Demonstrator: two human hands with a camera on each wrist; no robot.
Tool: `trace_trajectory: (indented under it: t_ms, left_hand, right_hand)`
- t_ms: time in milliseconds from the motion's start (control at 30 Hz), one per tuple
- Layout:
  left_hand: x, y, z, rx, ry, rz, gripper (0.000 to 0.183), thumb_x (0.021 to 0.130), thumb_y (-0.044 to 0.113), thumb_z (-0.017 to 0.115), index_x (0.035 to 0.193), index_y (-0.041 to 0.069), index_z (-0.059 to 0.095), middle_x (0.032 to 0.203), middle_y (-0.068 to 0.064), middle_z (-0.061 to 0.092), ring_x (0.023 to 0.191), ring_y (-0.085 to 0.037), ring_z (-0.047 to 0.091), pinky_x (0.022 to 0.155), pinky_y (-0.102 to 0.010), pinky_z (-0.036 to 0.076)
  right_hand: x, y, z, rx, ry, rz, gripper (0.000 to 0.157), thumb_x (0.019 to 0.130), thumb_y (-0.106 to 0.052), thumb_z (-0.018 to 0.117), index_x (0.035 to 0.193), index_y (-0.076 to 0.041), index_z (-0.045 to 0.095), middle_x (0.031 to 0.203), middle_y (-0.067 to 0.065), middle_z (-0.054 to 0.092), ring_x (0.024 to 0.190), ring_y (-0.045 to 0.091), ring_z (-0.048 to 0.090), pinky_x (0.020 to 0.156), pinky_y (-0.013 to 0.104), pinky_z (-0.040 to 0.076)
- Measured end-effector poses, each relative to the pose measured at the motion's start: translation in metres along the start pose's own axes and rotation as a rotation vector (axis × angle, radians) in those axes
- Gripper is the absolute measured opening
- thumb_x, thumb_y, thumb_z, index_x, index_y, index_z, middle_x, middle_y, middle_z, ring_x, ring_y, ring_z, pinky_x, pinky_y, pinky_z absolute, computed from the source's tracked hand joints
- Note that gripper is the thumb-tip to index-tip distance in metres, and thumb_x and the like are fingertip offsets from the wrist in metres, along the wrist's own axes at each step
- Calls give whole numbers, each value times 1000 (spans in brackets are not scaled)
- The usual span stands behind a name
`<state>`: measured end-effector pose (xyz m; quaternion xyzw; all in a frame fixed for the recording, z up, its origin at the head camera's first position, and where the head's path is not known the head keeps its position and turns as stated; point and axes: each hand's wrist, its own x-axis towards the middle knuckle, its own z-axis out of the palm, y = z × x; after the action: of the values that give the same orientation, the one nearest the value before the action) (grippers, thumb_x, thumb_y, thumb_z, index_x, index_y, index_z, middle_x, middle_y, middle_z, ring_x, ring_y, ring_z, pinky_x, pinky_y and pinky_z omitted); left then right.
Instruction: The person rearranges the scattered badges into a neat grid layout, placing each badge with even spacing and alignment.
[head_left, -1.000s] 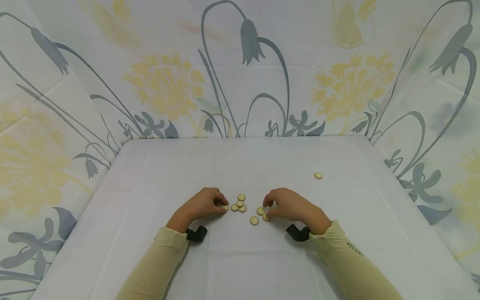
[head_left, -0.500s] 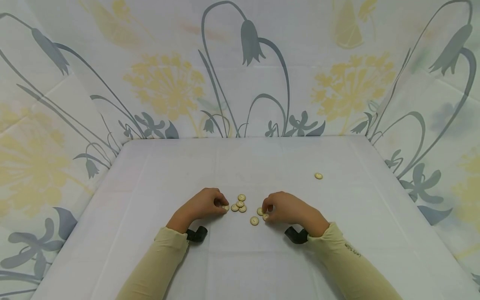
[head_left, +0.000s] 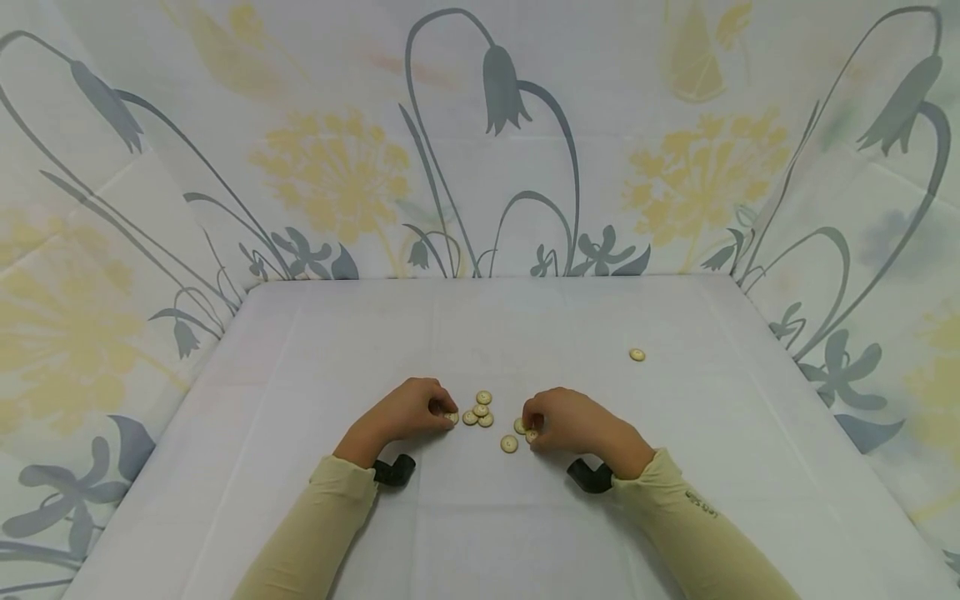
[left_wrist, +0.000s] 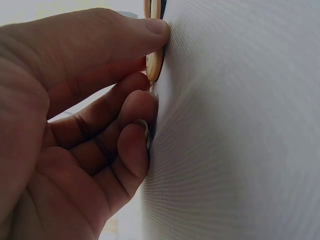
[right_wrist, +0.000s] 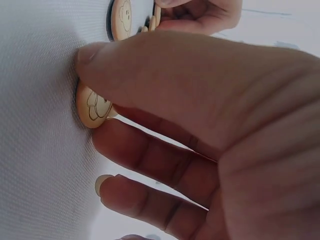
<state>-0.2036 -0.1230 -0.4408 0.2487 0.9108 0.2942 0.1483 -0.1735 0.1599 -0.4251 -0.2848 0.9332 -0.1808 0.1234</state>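
While clustered discs [head_left: 481, 410] intervene | left grip [head_left: 411, 408] pinches disc [head_left: 453, 417] | right grip [head_left: 579, 422], thumb [right_wrist: 135, 67] obscuring, seemingly pinches another disc [right_wrist: 92, 111]

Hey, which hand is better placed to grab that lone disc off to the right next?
Probably the right hand, though it touches another disc: it is nearer the lone disc, on the same side. The left hand, pinching its own disc, is farther off, across the cluster of discs.

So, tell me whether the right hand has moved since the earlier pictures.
Yes, slightly: the right hand has shifted down and left in the head view, judged against the lone far button.
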Motion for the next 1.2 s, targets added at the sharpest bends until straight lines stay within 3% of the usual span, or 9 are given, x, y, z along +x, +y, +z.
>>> trace_trajectory:
  t_ms: [333, 667, 1200]
  left_hand:
    - [2, -3, 1, 13, 7, 10, 15, 81, 19, 78, 95, 14, 75, 87, 6, 62, 79, -7, 55, 73, -24, 48]
    - [1, -3, 1, 12, 3, 20, 15, 82, 19, 78, 95, 14, 75, 87, 5, 62, 79, -7, 55, 73, -24, 48]
    - [1, -1, 1, 18, 7, 30, 15, 82, 20, 78, 95, 13, 75, 86, 5, 62, 79, -7, 55, 72, -23, 48]
  right_hand:
    - [-2, 0, -2, -24, 10, -36, 15, 74, -12, 74, 86, -19, 68, 83, -10, 61, 77, 7, 53, 73, 28, 46]
    - [-4, 7, -9, -3, 53, 3, 11, 79, -15, 69, 90, -16, 71, 89, -8, 62, 80, 10, 54, 76, 30, 48]
    - [-2, 21, -15, 34, 93, 44, 21, 79, -13, 67, 98, -18, 72, 92, -8, 61, 81, 11, 54, 76, 30, 46]
